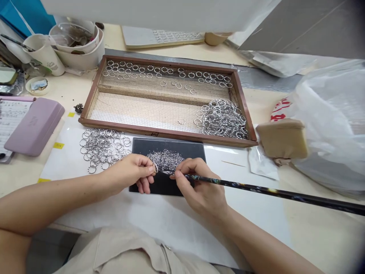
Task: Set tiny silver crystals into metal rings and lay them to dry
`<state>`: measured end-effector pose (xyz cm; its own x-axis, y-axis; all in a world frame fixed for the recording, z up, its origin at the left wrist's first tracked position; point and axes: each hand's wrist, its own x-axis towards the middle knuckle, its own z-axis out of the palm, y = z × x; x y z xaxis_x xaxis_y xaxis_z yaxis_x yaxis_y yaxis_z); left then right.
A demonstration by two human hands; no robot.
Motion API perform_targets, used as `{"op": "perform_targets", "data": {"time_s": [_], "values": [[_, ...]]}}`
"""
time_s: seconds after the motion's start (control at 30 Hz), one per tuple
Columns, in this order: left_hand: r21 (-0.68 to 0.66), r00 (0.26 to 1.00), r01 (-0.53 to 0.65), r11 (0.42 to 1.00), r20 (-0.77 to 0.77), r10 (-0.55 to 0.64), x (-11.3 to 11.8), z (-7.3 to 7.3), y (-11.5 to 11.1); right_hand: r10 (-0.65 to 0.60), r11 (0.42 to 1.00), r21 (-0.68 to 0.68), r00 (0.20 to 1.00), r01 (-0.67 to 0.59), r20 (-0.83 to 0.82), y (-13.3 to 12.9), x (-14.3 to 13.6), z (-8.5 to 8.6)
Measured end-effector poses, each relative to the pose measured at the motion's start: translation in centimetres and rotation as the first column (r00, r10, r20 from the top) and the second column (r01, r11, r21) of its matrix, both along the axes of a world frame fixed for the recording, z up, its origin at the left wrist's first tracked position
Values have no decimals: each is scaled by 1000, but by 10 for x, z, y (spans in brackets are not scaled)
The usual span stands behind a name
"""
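Near the centre of the frame, left fingers [146,172] pinch a ring [156,168], right fingers [183,184] clamp a pen-like tool [256,188]; its careless brushing could scatter the tiny pieces [167,160].

No wording legible with certainty. Plastic bag [327,110], right of frame: red characters, cut by folds. White cup [47,59], upper left: small script. Mauve case [35,127], left: faint lettering. Notebook [13,114], left edge: handwritten lines. Wooden tray [171,135], centre: dark mark, front rim. Yellow label [58,145], left: tiny characters.
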<state>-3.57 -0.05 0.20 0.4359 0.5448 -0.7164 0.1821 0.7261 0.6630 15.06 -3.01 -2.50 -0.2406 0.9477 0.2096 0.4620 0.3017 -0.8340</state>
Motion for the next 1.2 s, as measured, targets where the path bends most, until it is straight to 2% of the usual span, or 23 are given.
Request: {"op": "perform_targets", "data": {"time_s": [0.37, 0.57, 0.83, 0.97, 1.2], "values": [[8, 1000, 8, 1000, 3, -8, -2, -2, -1, -3, 1000, -23, 998, 5, 68, -1, 0, 0], [-3, 1000, 5, 1000, -3, -5, 0, -2, 0, 8, 1000, -17, 999, -7, 54, -1, -1, -2], [0, 1000, 2, 1000, -9, -2, -1, 0, -1, 71, 989, 144, 979, -43, -193, -3, -2, 14], [7, 1000, -1, 1000, 5, 1, -1, -3, -2, 160, 962, 243, 977, -122, -142, -4, -2, 20], [21, 1000, -1, 1000, 29, 1, -2, -8, -4, 242, 943, 258, 966, -212, -90, -4, -1, 18]]}}
